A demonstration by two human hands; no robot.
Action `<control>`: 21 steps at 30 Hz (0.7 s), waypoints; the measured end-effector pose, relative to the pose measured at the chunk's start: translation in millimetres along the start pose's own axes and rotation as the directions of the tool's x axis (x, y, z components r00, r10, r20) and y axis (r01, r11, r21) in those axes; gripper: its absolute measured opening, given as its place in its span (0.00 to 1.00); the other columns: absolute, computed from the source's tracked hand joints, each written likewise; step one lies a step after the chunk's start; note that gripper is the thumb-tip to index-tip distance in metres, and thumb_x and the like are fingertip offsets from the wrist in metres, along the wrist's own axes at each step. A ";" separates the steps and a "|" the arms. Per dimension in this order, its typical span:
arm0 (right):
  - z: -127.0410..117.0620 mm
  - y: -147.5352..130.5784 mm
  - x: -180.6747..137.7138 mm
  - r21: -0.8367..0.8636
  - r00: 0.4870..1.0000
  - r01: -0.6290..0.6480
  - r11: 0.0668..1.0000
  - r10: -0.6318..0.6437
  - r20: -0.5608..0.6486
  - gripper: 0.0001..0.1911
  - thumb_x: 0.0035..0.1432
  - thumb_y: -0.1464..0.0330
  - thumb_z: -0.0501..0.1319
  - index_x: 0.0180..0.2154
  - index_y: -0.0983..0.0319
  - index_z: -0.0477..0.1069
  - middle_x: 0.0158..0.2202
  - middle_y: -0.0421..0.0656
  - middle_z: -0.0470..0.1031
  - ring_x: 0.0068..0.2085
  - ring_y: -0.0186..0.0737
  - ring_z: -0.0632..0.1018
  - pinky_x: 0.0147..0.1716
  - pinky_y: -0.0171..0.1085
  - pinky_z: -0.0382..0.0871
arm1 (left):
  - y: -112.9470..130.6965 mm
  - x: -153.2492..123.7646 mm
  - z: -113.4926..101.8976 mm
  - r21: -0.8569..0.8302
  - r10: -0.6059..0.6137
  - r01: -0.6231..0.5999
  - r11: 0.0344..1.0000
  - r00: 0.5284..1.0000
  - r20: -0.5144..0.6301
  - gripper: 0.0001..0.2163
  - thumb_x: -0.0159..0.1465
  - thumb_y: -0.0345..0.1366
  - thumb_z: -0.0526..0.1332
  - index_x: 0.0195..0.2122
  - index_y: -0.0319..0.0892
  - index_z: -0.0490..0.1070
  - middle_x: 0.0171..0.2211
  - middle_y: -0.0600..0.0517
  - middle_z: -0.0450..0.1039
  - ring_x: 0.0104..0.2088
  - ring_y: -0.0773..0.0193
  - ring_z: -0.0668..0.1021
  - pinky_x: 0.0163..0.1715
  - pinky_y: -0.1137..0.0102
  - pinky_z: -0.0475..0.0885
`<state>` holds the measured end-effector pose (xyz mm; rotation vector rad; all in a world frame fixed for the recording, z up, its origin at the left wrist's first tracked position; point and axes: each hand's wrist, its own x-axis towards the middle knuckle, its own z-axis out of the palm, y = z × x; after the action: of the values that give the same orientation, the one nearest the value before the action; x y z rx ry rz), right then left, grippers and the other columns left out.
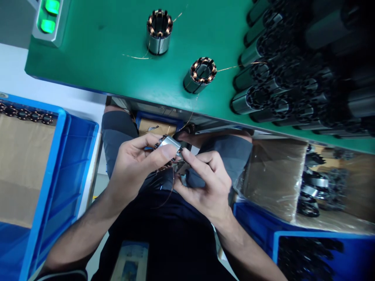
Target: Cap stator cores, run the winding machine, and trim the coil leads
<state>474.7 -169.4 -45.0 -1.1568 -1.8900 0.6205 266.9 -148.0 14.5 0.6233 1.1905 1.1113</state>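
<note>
Over my lap, below the table edge, my left hand (133,166) is closed around a small motor stator (170,143) with a silvery steel body and copper windings. My right hand (205,181) is pinched beside it, with its index finger touching the stator's lower end; what the fingers pinch is too small to make out. A thin copper wire (170,191) loops down from the stator. Two more wound stators (159,32) (200,75) stand on the green table (102,50), trailing copper wire ends.
A dense pile of dark stator cores (295,66) lies at the table's right. A blue crate lined with cardboard (43,164) stands at my left. A cardboard box with parts (313,183) and another blue crate (307,253) are at my right. Green lit buttons (49,15) sit top left.
</note>
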 end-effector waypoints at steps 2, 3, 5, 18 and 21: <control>0.0 -0.1 1.9 0.006 1.000 0.011 1.000 -0.011 -0.013 0.44 0.69 0.74 0.76 0.80 0.41 0.76 0.45 0.43 0.73 0.44 0.45 0.81 0.42 0.45 0.86 | -1.3 0.6 1.9 -0.005 -0.003 0.003 1.000 1.000 0.019 0.14 0.69 0.50 0.85 0.37 0.46 0.89 0.36 0.51 0.87 0.34 0.63 0.84 0.36 0.69 0.83; 0.0 -0.2 2.5 0.010 1.000 0.014 1.000 -0.014 -0.016 0.44 0.69 0.74 0.76 0.80 0.41 0.76 0.45 0.43 0.73 0.44 0.45 0.81 0.42 0.45 0.86 | -2.3 0.9 2.2 -0.004 0.005 -0.004 1.000 1.000 0.027 0.13 0.70 0.49 0.84 0.38 0.46 0.90 0.37 0.51 0.87 0.35 0.63 0.85 0.37 0.69 0.84; -0.1 -0.2 3.0 0.021 1.000 0.013 1.000 -0.013 -0.014 0.43 0.71 0.74 0.76 0.80 0.42 0.76 0.45 0.43 0.74 0.43 0.45 0.81 0.41 0.44 0.86 | -4.6 1.4 2.0 0.007 0.042 -0.042 0.999 0.999 0.034 0.10 0.72 0.46 0.83 0.39 0.47 0.91 0.39 0.52 0.87 0.38 0.63 0.86 0.40 0.70 0.84; -1.3 8.6 -1.4 0.193 0.998 -0.054 0.980 0.048 0.034 0.44 0.73 0.74 0.77 0.82 0.41 0.73 0.44 0.41 0.78 0.40 0.41 0.82 0.41 0.40 0.86 | -10.6 0.3 2.2 0.019 0.075 -0.075 0.997 0.997 0.019 0.10 0.71 0.45 0.83 0.39 0.47 0.90 0.41 0.50 0.89 0.42 0.60 0.87 0.47 0.68 0.85; -0.3 8.8 -1.7 0.219 0.997 -0.072 0.973 0.067 0.029 0.44 0.74 0.75 0.76 0.82 0.39 0.74 0.43 0.39 0.76 0.40 0.40 0.81 0.41 0.38 0.84 | -10.5 0.3 2.3 -0.001 0.078 -0.078 0.997 0.996 0.037 0.09 0.71 0.43 0.83 0.39 0.47 0.90 0.41 0.50 0.89 0.43 0.61 0.87 0.48 0.69 0.85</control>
<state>479.6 -166.9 -52.0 -1.0786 -1.7537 0.8612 272.6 -151.4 6.1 0.6932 1.1425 1.1600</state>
